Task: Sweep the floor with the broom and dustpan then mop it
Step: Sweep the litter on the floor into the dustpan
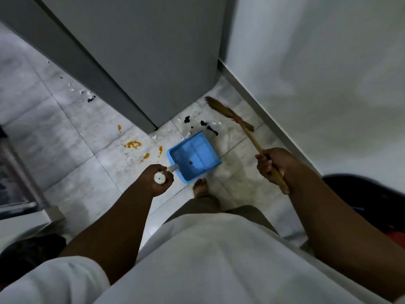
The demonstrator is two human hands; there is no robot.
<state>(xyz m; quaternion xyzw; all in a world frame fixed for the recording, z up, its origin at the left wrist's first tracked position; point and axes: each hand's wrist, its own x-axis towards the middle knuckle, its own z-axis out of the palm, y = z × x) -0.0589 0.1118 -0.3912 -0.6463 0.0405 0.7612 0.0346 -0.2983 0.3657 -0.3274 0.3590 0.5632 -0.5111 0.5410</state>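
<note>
left hand (158, 179) fingers wrapped on white handle of blue plastic dustpan (194, 157) resting on pale tiled floor (72, 137) | right hand (272, 164) fisted around wooden-handled straw broom (232, 116), bristles near black debris (207, 126) beyond the pan's open edge

Grey cabinet (140, 62) beside white wall (317, 62)

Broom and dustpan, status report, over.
Left hand grips blue plastic dustpan by its white handle; right hand grips wooden-handled straw broom. Black debris at the pan's lip, one bit inside. Orange spill unswept, left.
</note>
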